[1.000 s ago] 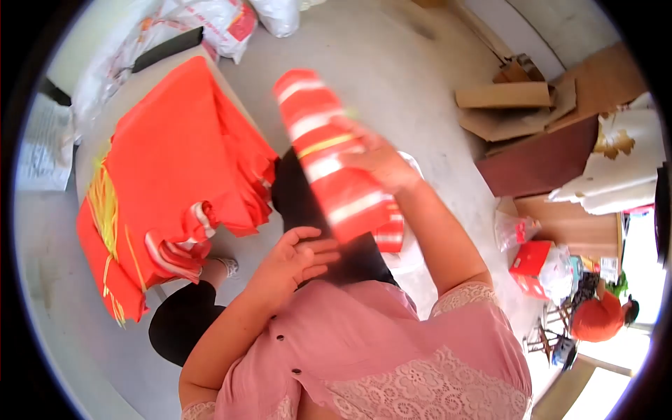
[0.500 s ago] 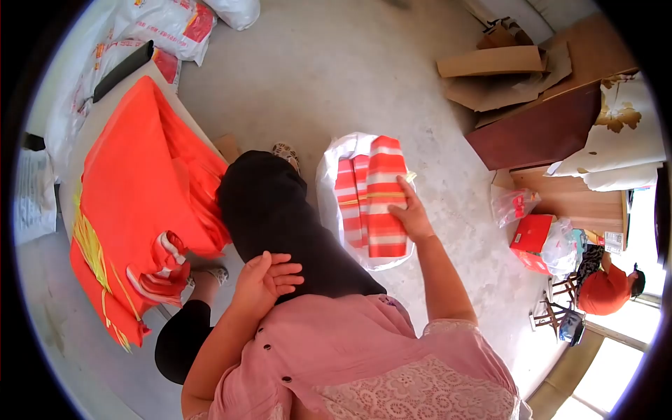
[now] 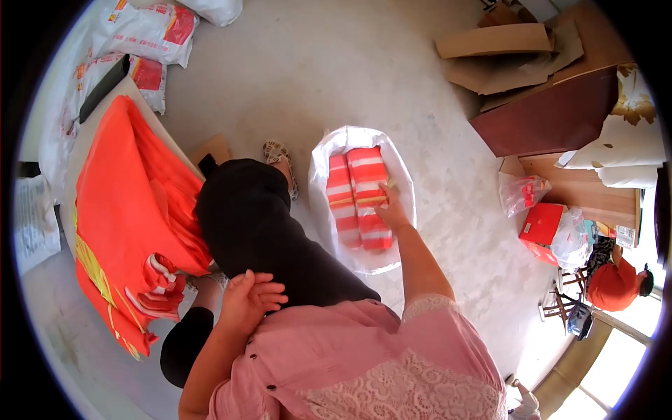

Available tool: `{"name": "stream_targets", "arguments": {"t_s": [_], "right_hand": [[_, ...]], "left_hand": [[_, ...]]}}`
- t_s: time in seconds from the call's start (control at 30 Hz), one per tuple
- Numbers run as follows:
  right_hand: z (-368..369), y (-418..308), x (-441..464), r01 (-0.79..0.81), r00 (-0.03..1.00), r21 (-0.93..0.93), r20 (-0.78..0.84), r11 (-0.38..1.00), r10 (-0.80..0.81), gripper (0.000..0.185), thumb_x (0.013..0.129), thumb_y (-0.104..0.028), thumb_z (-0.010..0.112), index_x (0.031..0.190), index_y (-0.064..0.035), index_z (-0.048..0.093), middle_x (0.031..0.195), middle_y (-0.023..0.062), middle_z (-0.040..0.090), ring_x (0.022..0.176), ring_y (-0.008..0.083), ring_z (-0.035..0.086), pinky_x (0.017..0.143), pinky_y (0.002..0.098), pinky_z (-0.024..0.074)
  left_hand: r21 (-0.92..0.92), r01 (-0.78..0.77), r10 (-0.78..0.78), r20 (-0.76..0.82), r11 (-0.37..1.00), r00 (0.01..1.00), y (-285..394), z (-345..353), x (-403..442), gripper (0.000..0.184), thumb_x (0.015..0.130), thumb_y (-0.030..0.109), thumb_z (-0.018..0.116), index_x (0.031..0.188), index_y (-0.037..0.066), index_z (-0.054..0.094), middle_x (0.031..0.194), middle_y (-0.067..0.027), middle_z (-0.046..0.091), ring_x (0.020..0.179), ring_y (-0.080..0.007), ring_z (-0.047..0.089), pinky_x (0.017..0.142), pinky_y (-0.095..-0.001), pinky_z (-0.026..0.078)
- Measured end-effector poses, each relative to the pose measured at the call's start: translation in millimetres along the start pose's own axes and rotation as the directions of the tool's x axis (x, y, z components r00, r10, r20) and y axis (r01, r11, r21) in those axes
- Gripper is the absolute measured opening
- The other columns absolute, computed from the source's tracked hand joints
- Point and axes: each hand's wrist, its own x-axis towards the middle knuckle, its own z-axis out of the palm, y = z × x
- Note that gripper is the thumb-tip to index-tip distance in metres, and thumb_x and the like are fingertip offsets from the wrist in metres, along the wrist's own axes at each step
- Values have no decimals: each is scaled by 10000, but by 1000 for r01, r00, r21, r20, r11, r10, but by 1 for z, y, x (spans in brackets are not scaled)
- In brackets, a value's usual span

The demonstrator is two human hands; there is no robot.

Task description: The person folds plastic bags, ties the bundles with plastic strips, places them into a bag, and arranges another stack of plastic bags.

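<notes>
My right hand (image 3: 395,211) reaches into a white sack (image 3: 406,164) standing on the floor. Its thumb and fingers grip the right edge of a red-and-white striped cloth bundle (image 3: 368,171), folded long and tied with a yellow band. Left of that bundle, a similar striped bundle (image 3: 340,183) lies in the sack. My left hand (image 3: 248,301) rests near my lap, holding nothing, its fingers loosely bent and apart. Beside my leg, a heap of orange-red cloth (image 3: 133,203) with yellow strips (image 3: 91,260) drapes over a pale surface.
White printed bags (image 3: 143,35) are piled at the upper left. Flattened cardboard (image 3: 497,59) lies at the upper right by a dark red cabinet (image 3: 539,115). A red box (image 3: 542,222) and plastic bags stand farther right, near a seated person (image 3: 612,283) in orange-red.
My right hand has lowered the striped bundle into the sack, beside the other one. My left hand stays near my lap. The view has shifted slightly.
</notes>
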Motion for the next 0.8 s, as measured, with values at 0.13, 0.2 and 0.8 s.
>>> {"name": "stream_targets", "arguments": {"t_s": [0.13,0.2,0.8], "right_hand": [[10,7,-3,43,998,-170,-28,984,-49,725,870,92,654,1539,-149,509,1526,201,510,1422,357,496,1158,369,439],[11,-3,-4,20,999,-199,-23,980,-25,721,874,90,647,1538,-158,512,1522,206,508,1434,366,479,1169,377,430],[37,-104,31,124,989,-886,148,447,19,706,1030,-409,569,1665,-224,322,1766,165,83,1625,410,45,1300,568,90]], "left_hand": [[22,-2,2,-36,1000,999,-2,6,-2,422,1108,421,517,1122,53,723,977,-191,788,809,-345,783,644,-397,638],[14,3,-3,-10,1000,1000,0,6,-1,427,1116,409,502,1128,47,728,987,-197,788,821,-352,785,651,-400,642],[-116,48,-30,149,992,988,-1,-19,-5,473,1124,364,481,1135,-34,735,1053,-295,761,920,-441,774,743,-458,659]]}}
